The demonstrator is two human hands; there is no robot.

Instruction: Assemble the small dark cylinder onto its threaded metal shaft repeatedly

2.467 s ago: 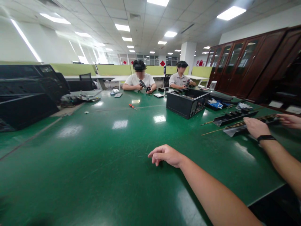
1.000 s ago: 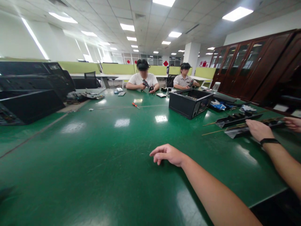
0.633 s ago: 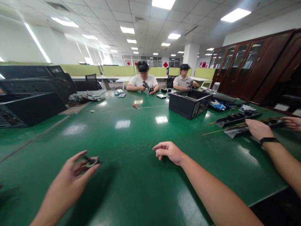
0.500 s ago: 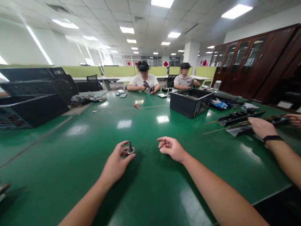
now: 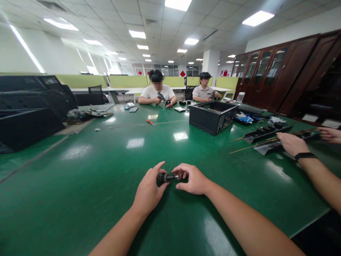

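My left hand (image 5: 149,188) grips a small dark cylindrical metal part (image 5: 165,177) between thumb and fingers. A narrower, ridged shaft runs out of the part's body and points right, ending in a lighter tip. Facing it, my right hand (image 5: 194,179) is curved, with thumb and fingers apart and nothing visibly held. The shaft's tip reaches close to the right fingers; whether they touch it I cannot tell. Both hands are low above the green tabletop (image 5: 106,199).
A black computer case (image 5: 205,119) stands ahead right, and an orange screwdriver (image 5: 150,122) lies ahead. Dark cases (image 5: 23,121) are stacked left. At right, another person's hand (image 5: 291,144) is over metal channels with thin rods (image 5: 242,150). Two people sit opposite.
My left hand has moved right and tipped the part from upright to lying sideways. The gap between my hands has narrowed. The view has shifted slightly.
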